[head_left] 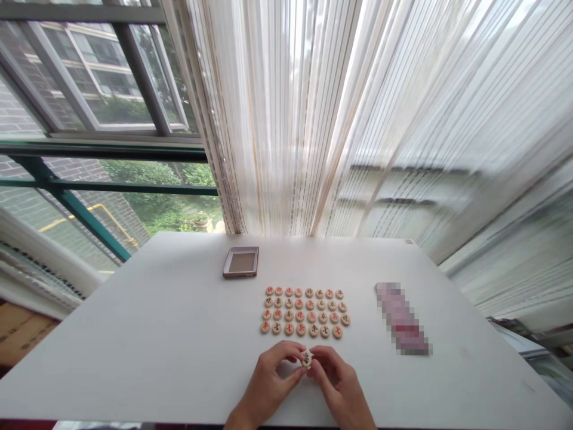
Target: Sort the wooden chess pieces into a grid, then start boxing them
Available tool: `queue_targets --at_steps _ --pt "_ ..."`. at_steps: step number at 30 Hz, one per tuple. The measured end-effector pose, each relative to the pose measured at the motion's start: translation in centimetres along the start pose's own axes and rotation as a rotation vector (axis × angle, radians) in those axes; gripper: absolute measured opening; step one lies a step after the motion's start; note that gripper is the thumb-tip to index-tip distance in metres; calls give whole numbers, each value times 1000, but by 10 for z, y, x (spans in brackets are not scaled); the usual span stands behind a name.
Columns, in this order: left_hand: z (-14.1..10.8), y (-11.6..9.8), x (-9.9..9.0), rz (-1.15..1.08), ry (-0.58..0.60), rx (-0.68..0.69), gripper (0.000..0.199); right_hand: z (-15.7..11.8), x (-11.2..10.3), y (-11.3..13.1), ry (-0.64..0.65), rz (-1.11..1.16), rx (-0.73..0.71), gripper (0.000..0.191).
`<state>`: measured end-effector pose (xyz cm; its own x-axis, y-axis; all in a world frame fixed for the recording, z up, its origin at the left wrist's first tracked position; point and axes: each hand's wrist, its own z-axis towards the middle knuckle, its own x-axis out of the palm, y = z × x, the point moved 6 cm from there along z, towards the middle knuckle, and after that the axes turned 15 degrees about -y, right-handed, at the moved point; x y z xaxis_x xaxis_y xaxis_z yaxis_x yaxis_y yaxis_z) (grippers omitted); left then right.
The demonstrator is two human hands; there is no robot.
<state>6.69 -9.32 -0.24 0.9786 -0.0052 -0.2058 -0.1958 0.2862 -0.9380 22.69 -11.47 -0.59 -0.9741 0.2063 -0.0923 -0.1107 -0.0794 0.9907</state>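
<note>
Between my two hands is a round wooden Chinese chess piece (306,358) with a dark character on its face. My left hand (273,377) pinches it from the left with thumb and fingertips. From the right, the thumb and fingers of my right hand (336,382) close on its other edge. Just beyond my fingers, several Chinese chess pieces (301,329) lie face up in rows on the white table (156,334), some with red characters and some with black. The nearest row is shorter at its right end.
A shallow open box (242,261) sits behind the rows to the left. At the right lies a long pinkish item (403,319), blurred by pixels. White striped curtains (286,119) hang behind the table's far edge, beside an open window (111,77).
</note>
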Motion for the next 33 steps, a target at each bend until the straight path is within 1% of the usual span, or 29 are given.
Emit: queue_targets --at_steps 4,6,10,13,16,18,21,23,26,29,31,33 --pt "0 -1 2 8 23 19 11 1 6 1 22 15 -4 32" --pt "0 0 2 17 20 24 10 2 5 -3 22 9 7 32" --pt "0 1 2 36 15 14 6 5 0 -15 -19 -5 12 34" --pt "0 1 3 49 26 9 8 6 -1 -20 -32 -14 23 34" --pt "-1 0 3 51 35 16 12 5 -1 -18 -27 -37 22 34" --pt "-1 0 1 45 8 29 12 3 0 -12 -3 -39 18 33" --pt "0 0 -1 38 -31 41 9 0 0 -2 16 -43 -23 32" --pt "-1 1 0 30 -26 41 10 0 -1 2 14 -55 -54 31" --pt "-1 0 1 11 -12 28 10 1 0 -1 17 -44 -32 32" --pt "0 -1 1 5 -11 21 9 1 -1 -7 -13 3 4 32" --pt "0 -1 2 4 3 17 12 2 -2 -7 -41 21 -4 30" --pt "-1 0 4 8 20 13 16 2 -2 -6 -33 20 -7 29"
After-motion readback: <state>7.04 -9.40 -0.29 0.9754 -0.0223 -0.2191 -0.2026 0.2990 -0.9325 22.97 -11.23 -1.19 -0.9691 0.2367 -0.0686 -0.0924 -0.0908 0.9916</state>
